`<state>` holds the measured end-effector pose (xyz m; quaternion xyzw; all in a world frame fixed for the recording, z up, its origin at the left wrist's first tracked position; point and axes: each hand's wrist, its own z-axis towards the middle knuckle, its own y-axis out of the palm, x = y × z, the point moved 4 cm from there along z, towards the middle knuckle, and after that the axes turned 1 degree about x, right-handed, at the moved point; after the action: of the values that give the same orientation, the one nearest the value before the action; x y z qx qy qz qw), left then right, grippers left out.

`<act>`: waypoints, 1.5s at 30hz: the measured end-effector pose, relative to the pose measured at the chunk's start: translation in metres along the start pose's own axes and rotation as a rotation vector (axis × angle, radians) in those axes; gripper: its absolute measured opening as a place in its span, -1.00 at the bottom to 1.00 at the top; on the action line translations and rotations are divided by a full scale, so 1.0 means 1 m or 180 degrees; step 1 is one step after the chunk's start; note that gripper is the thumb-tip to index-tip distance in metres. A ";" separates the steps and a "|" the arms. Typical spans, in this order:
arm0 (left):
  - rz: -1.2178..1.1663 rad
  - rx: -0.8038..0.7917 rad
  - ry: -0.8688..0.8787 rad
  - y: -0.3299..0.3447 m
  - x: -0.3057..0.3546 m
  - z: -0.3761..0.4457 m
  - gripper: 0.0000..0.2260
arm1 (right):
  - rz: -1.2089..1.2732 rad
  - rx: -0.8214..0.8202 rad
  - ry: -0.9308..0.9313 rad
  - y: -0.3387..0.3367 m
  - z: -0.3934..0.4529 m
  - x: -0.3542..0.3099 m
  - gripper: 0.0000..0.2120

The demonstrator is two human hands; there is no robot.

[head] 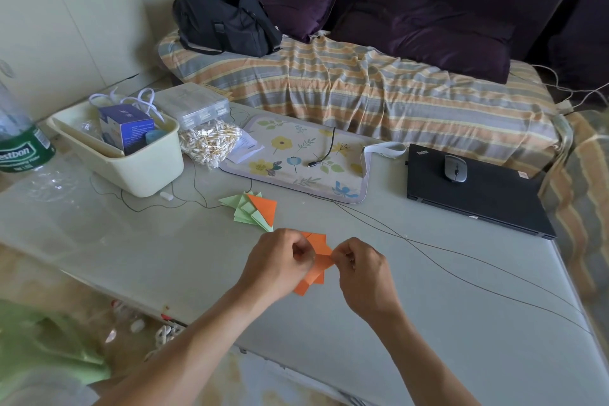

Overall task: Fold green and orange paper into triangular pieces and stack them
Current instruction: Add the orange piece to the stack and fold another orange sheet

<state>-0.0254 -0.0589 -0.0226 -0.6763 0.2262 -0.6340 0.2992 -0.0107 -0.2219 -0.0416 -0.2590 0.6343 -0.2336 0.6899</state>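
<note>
Two hands meet over the counter (131,241) and share one grip on an orange paper (318,262). The left hand (280,262) pinches the sheet's left side with curled fingers; the right hand (361,270) pinches its right edge between thumb and fingertips. The paper is partly folded: one corner pokes out above the grip, another hangs below it, toward the person.

Just beyond the grip, slightly left, lies the stack (252,211) of folded triangles, pale green pieces fanned out with an orange triangle (263,209) on top. Its nearest green tip comes close to the left knuckles; whether they touch I cannot tell.

Farther beyond the grip sits a floral mat (296,155) with a short black cable (324,152) on it. Left of the mat, well away from the grip, a bag of cotton swabs (207,142) leans beside a cream bin (131,161) holding a blue box (127,128). At the far left edge stands a green-labelled bottle (19,142). To the right of the grip and farther back rests a closed black laptop (474,188) with a grey mouse (455,168) on its lid. Thin dark wires (461,273) run across the counter to the right of the grip. Beyond the counter is a bed with a striped blanket (362,86) and a black bag (224,20).
</note>
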 end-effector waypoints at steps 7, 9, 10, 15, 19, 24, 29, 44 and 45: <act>0.0081 0.0042 -0.0008 -0.002 -0.002 0.000 -0.91 | 0.0099 -0.0143 -0.0199 0.000 -0.002 -0.006 -0.90; 0.0054 -0.0018 -0.0006 -0.002 -0.001 -0.001 -0.91 | 0.0136 -0.0129 -0.0226 0.000 -0.003 -0.008 -0.89; 0.0028 -0.0018 -0.0035 -0.002 -0.001 -0.001 -0.92 | 0.0119 -0.0093 -0.0228 -0.001 -0.002 -0.008 -0.89; -0.0042 0.0202 -0.0275 -0.007 -0.009 0.001 -0.91 | 0.0115 0.0065 -0.0147 -0.006 -0.001 -0.007 -0.87; -0.0018 0.0304 -0.0329 -0.011 -0.015 0.001 -0.91 | 0.0221 -0.0058 -0.0015 -0.005 -0.002 -0.007 -0.89; -0.0069 0.0416 -0.0428 -0.019 -0.023 0.001 -0.88 | 0.0106 -0.0123 0.0064 -0.006 0.001 -0.005 -0.88; -0.0022 0.0387 -0.0412 -0.022 -0.027 0.001 -0.88 | 0.0125 -0.0322 0.0066 0.003 -0.001 -0.007 -0.87; 0.0350 0.0471 -0.0953 -0.040 -0.060 -0.001 -0.61 | 0.0568 -0.0354 0.0960 0.063 0.024 -0.013 -0.87; 0.0349 0.0456 -0.0972 -0.041 -0.061 -0.001 -0.62 | 0.0667 -0.0324 0.1031 0.070 0.027 -0.015 -0.87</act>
<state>-0.0350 0.0124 -0.0387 -0.7283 0.1689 -0.5211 0.4117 0.0145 -0.1578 -0.0740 -0.1851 0.7715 -0.1668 0.5854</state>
